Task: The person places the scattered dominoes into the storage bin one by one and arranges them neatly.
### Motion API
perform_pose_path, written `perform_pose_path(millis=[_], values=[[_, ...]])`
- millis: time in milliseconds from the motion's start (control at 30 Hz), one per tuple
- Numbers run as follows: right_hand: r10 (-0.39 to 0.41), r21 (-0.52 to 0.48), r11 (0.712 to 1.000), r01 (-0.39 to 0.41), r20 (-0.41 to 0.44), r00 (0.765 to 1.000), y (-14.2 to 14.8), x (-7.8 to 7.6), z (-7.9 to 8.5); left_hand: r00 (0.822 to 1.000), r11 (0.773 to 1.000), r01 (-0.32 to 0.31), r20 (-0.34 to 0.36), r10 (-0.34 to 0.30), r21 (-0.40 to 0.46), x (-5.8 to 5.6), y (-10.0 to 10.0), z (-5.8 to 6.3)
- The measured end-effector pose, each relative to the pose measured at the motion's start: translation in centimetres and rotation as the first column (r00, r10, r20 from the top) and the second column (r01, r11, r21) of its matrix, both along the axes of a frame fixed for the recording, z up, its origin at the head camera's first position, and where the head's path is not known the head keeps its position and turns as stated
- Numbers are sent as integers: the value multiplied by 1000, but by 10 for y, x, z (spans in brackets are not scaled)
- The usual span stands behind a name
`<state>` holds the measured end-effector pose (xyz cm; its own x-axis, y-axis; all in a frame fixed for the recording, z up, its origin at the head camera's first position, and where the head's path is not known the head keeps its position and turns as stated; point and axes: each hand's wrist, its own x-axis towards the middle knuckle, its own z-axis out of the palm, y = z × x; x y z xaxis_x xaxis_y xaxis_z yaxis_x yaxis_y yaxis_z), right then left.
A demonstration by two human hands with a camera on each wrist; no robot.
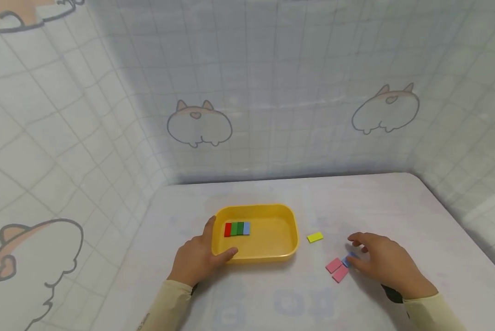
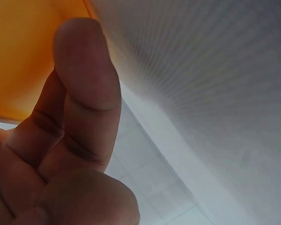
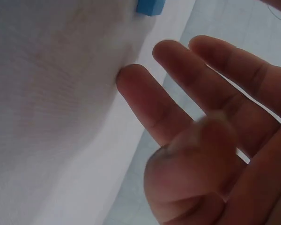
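Observation:
A shallow yellow tray [image 1: 268, 257] lies on the table. My left hand [image 1: 197, 258] grips its near left corner, thumb over the front rim and index finger along the left side. In the left wrist view, bent fingers [image 2: 84, 70] lie against the orange-looking tray wall. Inside the tray, a red tile [image 1: 228, 230], two green tiles [image 1: 237, 229] and a light blue tile [image 1: 246, 228] form a row. My right hand [image 1: 386, 259] hovers with loosely bent, parted fingers over a blue tile [image 1: 346, 262], partly covered by the thumb. The right wrist view shows nothing between those fingers.
Two pink tiles [image 1: 334, 265] lie just left of the blue one. A yellow tile [image 1: 315, 237] sits between the tray and the right hand. White gridded fabric [image 1: 293, 92] with cartoon animals rises behind the table and along both sides.

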<state>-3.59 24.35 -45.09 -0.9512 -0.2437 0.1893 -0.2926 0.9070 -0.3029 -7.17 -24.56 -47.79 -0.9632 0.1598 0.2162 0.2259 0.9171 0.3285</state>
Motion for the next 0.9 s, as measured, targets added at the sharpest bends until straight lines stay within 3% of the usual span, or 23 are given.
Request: perform_pose_path(millis=[333, 900], values=[[-8, -1, 1000, 8, 59, 998, 2, -1, -6, 1000, 1000, 8, -15, -8, 3, -3, 1, 2], [32, 7, 999, -32, 23, 999, 2, -11, -6, 1000, 1000, -5, -2, 5, -5, -9, 0, 0]])
